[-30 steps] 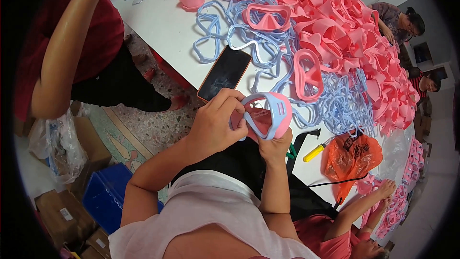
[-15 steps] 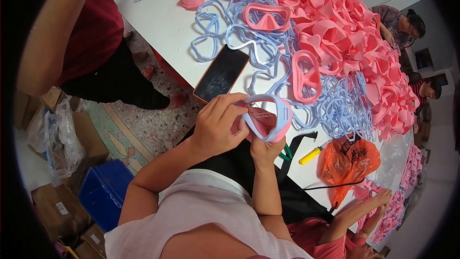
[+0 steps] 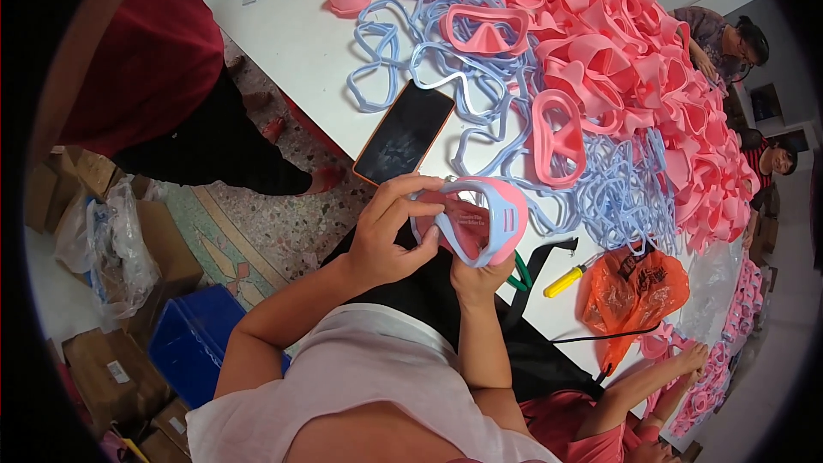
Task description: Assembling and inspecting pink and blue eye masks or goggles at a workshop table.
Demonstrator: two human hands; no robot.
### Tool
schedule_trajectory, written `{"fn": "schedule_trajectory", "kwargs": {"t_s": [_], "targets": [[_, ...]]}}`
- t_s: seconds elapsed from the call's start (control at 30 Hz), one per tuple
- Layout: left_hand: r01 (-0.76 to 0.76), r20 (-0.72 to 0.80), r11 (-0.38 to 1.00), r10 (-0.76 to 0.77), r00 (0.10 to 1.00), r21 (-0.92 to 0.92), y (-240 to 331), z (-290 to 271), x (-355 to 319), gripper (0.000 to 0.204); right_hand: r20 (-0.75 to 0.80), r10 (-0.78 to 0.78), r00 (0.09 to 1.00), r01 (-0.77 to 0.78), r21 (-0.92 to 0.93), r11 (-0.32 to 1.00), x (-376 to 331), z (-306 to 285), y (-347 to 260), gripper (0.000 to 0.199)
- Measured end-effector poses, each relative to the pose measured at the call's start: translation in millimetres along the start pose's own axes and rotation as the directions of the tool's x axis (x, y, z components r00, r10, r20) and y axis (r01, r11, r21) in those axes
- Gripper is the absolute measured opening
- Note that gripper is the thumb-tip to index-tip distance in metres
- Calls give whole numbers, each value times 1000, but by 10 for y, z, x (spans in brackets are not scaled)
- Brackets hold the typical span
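Both hands (left (image 3: 390, 236), right (image 3: 474, 273)) grip pink mask (image 3: 480, 219); white table (image 3: 300, 43) beneath.

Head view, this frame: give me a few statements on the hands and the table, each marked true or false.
1. Both hands hold a pink dive mask with a light blue frame. True.
2. The left hand lies flat on the table. False: it grips the mask's left side.
3. A dark phone lies on the table beyond the hands. True.
4. The yellow-handled tool is in the right hand. False: it lies on the table, apart from that hand.
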State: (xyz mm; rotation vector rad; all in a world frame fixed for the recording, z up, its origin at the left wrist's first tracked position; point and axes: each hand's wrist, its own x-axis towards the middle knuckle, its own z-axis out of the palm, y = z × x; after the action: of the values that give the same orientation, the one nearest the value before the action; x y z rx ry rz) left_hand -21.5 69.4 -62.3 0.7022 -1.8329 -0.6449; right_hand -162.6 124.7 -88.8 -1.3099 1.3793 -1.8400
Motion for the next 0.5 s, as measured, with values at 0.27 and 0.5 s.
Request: {"fn": "schedule_trajectory", "kwargs": {"t_s": [0.27, 0.5], "targets": [[289, 127, 913, -263, 956, -288, 9, -263, 200, 35, 154, 145, 977, -185, 287, 940, 141, -61, -46, 60], [21, 190, 999, -27, 981, 34, 48, -273, 177, 36, 316, 118, 941, -212, 284, 935, 135, -173, 75, 54]]}}
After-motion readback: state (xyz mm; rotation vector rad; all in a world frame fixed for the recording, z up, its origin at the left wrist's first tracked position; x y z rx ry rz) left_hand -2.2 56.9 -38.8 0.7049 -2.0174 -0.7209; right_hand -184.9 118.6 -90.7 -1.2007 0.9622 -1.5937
